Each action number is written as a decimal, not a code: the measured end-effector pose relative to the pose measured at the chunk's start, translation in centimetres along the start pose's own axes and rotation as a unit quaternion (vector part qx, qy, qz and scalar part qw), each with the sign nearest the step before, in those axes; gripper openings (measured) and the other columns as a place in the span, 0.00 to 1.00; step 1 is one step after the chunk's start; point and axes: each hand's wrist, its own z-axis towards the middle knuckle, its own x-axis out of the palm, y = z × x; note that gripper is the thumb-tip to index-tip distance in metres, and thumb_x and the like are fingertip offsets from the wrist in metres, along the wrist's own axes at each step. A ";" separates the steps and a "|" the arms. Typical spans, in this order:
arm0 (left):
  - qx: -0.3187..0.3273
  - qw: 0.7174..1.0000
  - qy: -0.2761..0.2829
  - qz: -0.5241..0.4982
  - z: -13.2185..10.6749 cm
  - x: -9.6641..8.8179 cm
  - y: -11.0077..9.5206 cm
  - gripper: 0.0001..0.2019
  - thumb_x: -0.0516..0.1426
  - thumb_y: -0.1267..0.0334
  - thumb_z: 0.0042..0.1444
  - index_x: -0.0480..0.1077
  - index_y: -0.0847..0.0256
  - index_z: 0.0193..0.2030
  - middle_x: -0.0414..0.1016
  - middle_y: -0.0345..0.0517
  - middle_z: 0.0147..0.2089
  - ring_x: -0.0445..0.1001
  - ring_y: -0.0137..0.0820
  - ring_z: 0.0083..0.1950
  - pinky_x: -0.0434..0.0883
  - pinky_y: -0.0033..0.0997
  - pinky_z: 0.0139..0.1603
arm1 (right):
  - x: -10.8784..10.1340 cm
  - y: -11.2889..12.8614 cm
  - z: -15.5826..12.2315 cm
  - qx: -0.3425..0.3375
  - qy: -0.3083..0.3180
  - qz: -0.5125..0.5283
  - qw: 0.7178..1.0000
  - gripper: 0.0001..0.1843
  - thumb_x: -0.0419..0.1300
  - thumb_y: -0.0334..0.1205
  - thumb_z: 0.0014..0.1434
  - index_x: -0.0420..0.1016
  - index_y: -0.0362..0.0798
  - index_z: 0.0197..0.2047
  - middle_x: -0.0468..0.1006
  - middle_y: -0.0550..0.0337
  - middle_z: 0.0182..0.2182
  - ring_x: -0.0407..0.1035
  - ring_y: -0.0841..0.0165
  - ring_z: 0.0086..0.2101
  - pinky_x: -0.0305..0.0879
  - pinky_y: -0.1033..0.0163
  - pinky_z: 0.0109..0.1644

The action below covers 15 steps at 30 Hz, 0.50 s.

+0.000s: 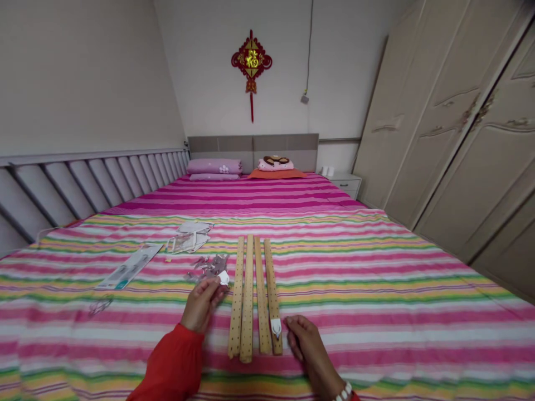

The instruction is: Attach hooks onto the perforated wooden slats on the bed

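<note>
The left hand pinched a white plastic hook between its fingers. The right hand lay open and empty, just beside a matching hook on the rightmost of four perforated wooden slats, which lay between the hands on a striped bedspread.

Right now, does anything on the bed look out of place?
Yes: a small clear piece lies alone on the striped bedspread, away from the pile of clear bits by the left hand holding a white hook, so it looks stray.
</note>
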 end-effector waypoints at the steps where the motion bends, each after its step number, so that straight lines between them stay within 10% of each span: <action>1: -0.026 0.999 0.021 -0.010 -1.0 0.6 0.2 0.20 0.70 0.55 0.29 0.72 0.63 0.29 0.75 0.39 0.26 0.74 0.26 0.30 0.70 0.23 0.31 | 0.1 0.3 -0.3 -0.007 -0.001 0.008 1.000 0.24 0.66 0.58 0.42 0.63 0.48 0.20 0.60 0.72 0.08 0.44 0.81 0.09 0.35 0.71 0.13; 15: -0.135 0.964 0.201 0.113 -6.9 5.8 4.8 0.21 0.68 0.49 0.32 0.71 0.63 0.26 0.75 0.39 0.24 0.72 0.23 0.25 0.66 0.21 0.26 | 2.5 5.5 -2.0 -0.046 0.071 0.025 0.996 0.19 0.73 0.46 0.39 0.79 0.44 0.33 0.75 0.64 0.20 0.62 0.76 0.18 0.55 0.69 0.22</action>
